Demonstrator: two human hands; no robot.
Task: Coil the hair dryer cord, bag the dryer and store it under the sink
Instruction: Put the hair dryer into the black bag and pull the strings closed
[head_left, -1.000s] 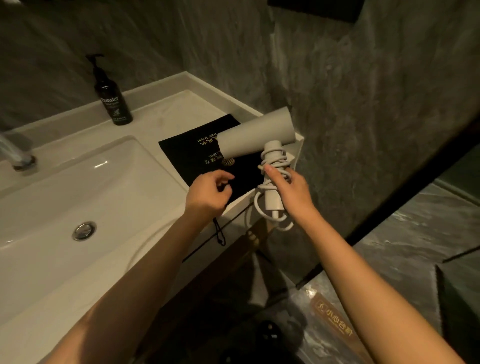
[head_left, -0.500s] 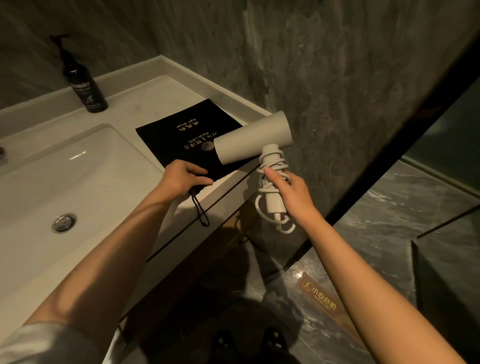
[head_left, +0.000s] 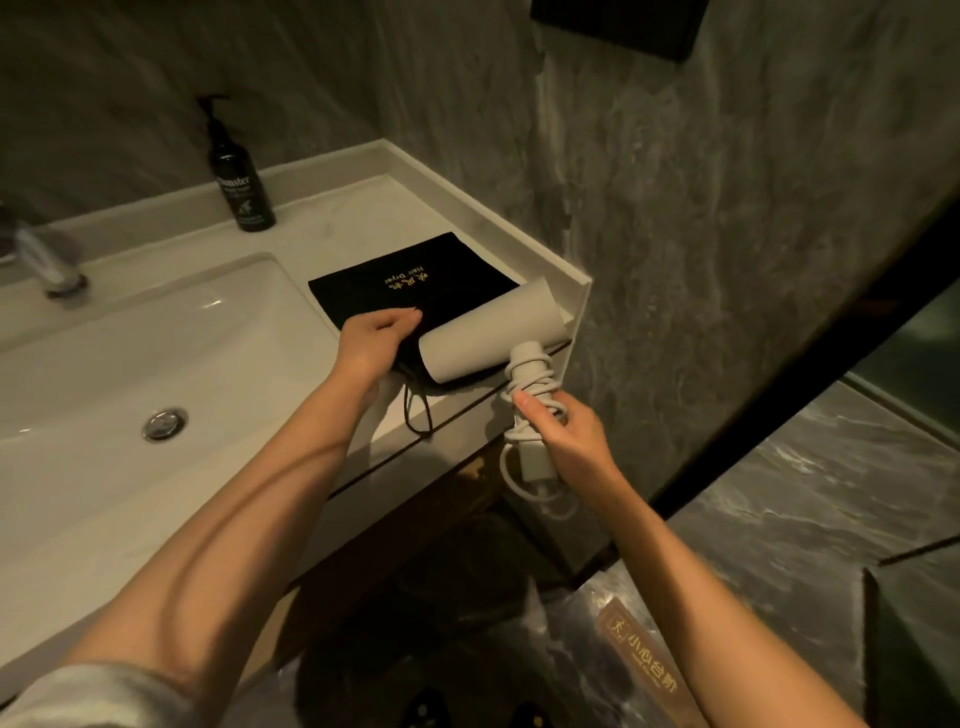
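A white hair dryer (head_left: 491, 332) hangs over the counter's right front corner, its cord (head_left: 532, 382) wound around the handle and a loop dangling below. My right hand (head_left: 563, 434) is closed around that wrapped handle. A black drawstring bag (head_left: 415, 278) with gold lettering lies flat on the counter (head_left: 337, 218), partly under the dryer's barrel. My left hand (head_left: 371, 340) grips the bag's near edge at its opening, thumb on top. The bag's black drawstring (head_left: 418, 415) hangs over the counter's front edge.
A white basin (head_left: 156, 364) with a metal drain fills the counter's left side, with a tap (head_left: 47, 260) at the far left. A dark pump bottle (head_left: 239, 176) stands at the back. Grey stone walls enclose the corner. A floor sign (head_left: 644, 660) lies below.
My left hand has moved up from the drawstring onto the bag's near edge and taken hold of it. My right hand has brought the dryer lower, closer to the bag's opening.
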